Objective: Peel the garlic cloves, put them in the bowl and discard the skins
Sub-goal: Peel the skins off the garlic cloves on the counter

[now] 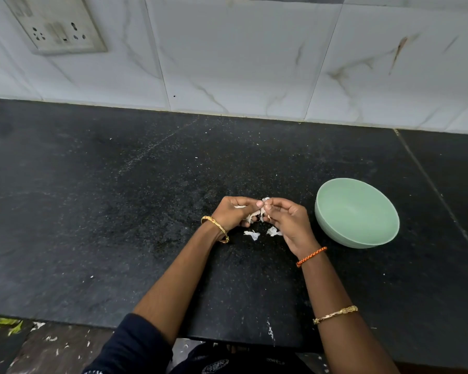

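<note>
Both hands meet above the black counter [119, 211], holding a piece of garlic [260, 211] with pale papery skin between them. My left hand [231, 211] grips it from the left. My right hand [289, 220] pinches the skin at its top with thumb and fingertips. Loose skins [252, 234] lie on the counter just below the hands, and another scrap of skin [273, 232] lies by my right palm. A pale green bowl [333, 201] stands right of my right hand; its inside looks empty.
A tiled wall [241, 63] rises behind the counter, with a switch and socket plate [56, 25] at the upper left. The counter's front edge [65, 318] runs below my forearms. Skin scraps and green bits [0, 323] lie on the floor at the lower left.
</note>
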The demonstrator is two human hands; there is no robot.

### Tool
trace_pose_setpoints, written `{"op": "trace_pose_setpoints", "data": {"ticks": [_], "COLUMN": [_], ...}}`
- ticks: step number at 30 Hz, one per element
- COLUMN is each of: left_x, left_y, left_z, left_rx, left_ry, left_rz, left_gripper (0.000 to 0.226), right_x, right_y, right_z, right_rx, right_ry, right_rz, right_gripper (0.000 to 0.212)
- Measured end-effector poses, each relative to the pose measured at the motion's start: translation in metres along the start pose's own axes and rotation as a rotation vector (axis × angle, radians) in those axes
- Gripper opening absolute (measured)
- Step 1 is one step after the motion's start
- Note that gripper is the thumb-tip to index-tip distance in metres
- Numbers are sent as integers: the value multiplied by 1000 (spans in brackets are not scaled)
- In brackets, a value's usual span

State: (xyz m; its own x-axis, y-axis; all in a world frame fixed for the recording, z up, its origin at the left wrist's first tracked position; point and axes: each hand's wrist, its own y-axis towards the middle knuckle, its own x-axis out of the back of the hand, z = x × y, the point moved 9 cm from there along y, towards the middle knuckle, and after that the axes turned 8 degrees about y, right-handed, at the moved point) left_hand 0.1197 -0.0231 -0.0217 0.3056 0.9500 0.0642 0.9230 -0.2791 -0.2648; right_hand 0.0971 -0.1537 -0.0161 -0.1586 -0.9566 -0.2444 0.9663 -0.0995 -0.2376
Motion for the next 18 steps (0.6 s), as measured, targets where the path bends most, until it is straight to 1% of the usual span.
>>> {"op": "trace_pose_setpoints", "data": {"ticks": [3, 5, 10, 12, 15, 18], "left_x": [-1, -2, -4, -4, -6, -5], "left_y": [1, 0, -1, -2, -3, -1], "left_z": [1, 2, 1, 1, 1, 2], "left_rx": [24, 37, 51, 48, 46, 44], "left_ry": [-34, -63, -126, -138, -151, -170], "left_rz": [33, 63, 107, 111, 119, 103], "left_gripper": [23, 24, 22, 22, 21, 19], "right_x": [-1, 4, 19, 22, 17, -4], "right_y": [-1, 0, 1, 1, 0, -5], "right_z": [-1, 2, 18, 22, 23, 23], "right_rx": [-50, -31, 104, 155, 193, 223], "right_ry": [125, 117, -128, -246, -414, -471], "right_rz": [-39, -85, -169, -178, -122, 56], "right_gripper": [13, 14, 10, 13, 17, 33]}}
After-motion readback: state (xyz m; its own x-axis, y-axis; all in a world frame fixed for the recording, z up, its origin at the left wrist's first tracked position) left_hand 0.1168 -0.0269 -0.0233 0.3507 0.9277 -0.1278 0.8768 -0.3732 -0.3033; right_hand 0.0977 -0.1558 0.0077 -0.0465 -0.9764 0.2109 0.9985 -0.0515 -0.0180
